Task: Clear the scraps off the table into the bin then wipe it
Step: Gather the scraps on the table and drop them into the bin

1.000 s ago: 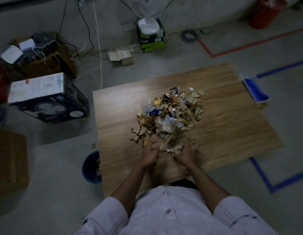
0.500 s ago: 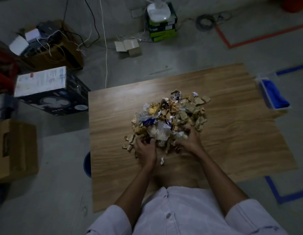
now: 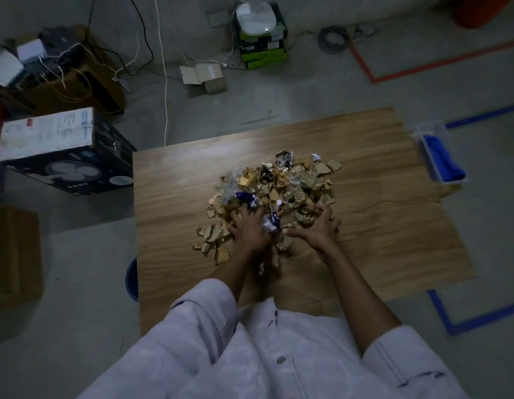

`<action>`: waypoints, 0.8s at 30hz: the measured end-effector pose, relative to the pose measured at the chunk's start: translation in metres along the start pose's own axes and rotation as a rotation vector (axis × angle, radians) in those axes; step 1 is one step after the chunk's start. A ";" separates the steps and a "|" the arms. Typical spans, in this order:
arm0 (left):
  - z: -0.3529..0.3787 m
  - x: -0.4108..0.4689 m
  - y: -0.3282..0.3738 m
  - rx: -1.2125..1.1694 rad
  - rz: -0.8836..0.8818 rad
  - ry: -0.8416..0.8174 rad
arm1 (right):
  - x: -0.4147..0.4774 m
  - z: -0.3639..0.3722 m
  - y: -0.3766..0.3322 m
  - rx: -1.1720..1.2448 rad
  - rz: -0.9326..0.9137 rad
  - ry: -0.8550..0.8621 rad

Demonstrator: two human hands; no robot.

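**A:** Where do things stand?

**B:** The wooden table (image 3: 186, 180) carries the scraps (image 3: 281, 182) in one heap at its middle. I judge the clearing barely begun. The blue bin (image 3: 132, 280) shows only as a sliver on the floor under the table's left edge. The blue cloth (image 3: 443, 159) lies in a clear tray (image 3: 422, 139) beyond the right edge.

**A:** And the hands?

**B:** Both are at the heap's near side. The right hand (image 3: 322, 228) lies wide, fingers straight, cupped against the right flank. The left hand (image 3: 250, 228) has its fingers buried in the scraps. In this dim light I cannot tell whether they have closed on anything.

**A:** How should the scoop go?

**B:** Press both palms inward and under, and take a modest load rather than the whole heap. Keep it low on the way left to the bin. The loose cardboard bits (image 3: 212, 240) at the near-left fringe look likely to scatter, so rake them in first.
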State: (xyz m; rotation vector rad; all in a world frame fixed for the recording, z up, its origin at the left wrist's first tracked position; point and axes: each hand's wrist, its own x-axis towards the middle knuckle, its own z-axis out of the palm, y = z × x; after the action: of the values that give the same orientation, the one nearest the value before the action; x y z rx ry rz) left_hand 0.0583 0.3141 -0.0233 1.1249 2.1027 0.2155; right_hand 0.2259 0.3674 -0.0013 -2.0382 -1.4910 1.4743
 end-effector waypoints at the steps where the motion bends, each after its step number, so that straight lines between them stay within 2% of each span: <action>1: -0.001 -0.001 -0.004 0.060 0.037 -0.013 | -0.002 0.001 0.001 -0.013 -0.005 -0.006; 6: -0.010 0.000 -0.032 0.246 0.212 -0.023 | -0.005 0.001 0.005 -0.076 -0.035 -0.030; 12: -0.010 0.004 -0.041 0.156 0.172 -0.039 | -0.006 0.014 0.001 -0.127 -0.058 -0.090; 19: -0.009 0.012 -0.044 0.043 0.154 0.027 | -0.003 0.033 -0.012 -0.179 -0.203 -0.182; 24: -0.003 0.023 -0.053 -0.003 0.173 0.053 | 0.008 0.050 -0.013 -0.216 -0.252 -0.168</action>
State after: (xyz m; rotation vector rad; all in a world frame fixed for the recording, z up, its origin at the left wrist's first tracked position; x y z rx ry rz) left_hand 0.0131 0.3008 -0.0574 1.3133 2.0505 0.3339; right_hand 0.1782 0.3618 -0.0207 -1.7855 -1.9702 1.4661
